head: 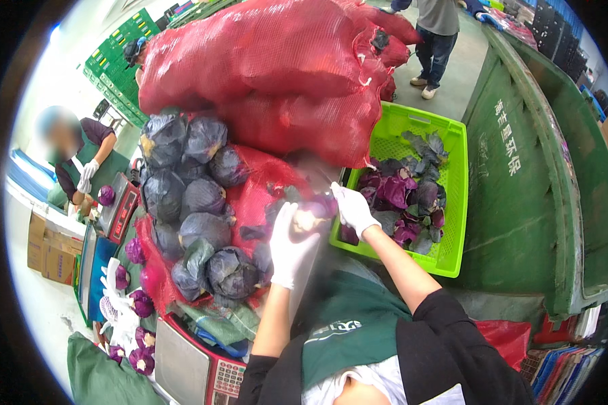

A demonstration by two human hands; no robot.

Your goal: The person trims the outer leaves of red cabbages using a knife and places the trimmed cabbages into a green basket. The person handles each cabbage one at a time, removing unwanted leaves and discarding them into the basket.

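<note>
A red cabbage (311,215), its pale cut stem showing, sits between my two hands and is blurred. My left hand (289,253), in a white glove, cups it from the left and below with the thumb spread. My right hand (355,208), also gloved, is close by its right side; blur hides whether it grips a leaf. Several cabbages with dark outer leaves (205,233) lie to the left on red mesh sacking (253,167). Right of my hands, a lime-green plastic crate (456,202) holds loose purple and dark leaves (397,190).
Full red mesh sacks (263,66) are piled ahead. A large green bin (517,177) stands at right. Digital scales (182,359) and trimmed cabbages (142,304) are at left. A co-worker (88,152) stands beyond another scale (121,207); another person (438,40) stands behind the crate.
</note>
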